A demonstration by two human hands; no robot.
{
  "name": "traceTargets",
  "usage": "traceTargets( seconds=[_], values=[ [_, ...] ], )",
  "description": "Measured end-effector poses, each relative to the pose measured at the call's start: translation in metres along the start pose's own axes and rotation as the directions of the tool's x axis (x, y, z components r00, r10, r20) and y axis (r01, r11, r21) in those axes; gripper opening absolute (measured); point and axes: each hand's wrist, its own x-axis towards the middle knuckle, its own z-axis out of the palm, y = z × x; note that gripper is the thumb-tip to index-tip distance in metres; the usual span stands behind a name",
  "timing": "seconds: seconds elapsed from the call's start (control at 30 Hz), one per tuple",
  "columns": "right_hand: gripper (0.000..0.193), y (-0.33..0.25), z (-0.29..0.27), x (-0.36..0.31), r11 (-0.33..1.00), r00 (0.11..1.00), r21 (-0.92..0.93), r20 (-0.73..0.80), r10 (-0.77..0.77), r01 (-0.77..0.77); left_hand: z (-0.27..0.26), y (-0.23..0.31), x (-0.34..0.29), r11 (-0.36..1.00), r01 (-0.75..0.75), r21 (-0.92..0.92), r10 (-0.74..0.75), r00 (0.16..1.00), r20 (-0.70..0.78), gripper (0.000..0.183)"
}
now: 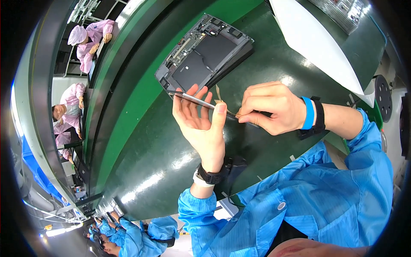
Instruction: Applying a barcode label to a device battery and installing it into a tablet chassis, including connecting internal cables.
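Note:
My left hand (201, 128) supports a thin flat slab (193, 100), seen nearly edge-on with a silvery rim. Its fingers are behind the slab and the thumb presses on the near side. At the slab's right end, my right hand (274, 109) pinches with thumb and forefinger. A narrow tan strip (218, 91) sticks up by my left thumb; whether it is fixed to the slab, I cannot tell. Just beyond my left hand lies an opened laptop (201, 64), showing its circuit board and black battery packs.
Under my hands is a dark green bench top (145, 171). A large white sheet-like piece (317, 43) hangs at the upper right, near a ribbed metallic object (338, 15). People in pink (70, 100) work across the line, and others in blue (141, 235) at lower left.

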Motion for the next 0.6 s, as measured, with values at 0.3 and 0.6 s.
traceTargets(
  seconds=[0.3, 0.6],
  values=[
    [0.003, -0.005, -0.003, 0.002, 0.981, 0.977, 0.064, -0.102, 0.187, -0.181, -0.007, 0.004, 0.005, 0.97, 0.084, -0.227, -0.069, 0.995, 0.072, 0.073],
    [0.009, -0.019, -0.002, 0.012, 0.995, 0.995, -0.084, -0.074, -0.062, 0.056, -0.019, 0.021, 0.029, 0.974, 0.016, -0.227, -0.05, 0.988, -0.147, 0.068]
  ],
)
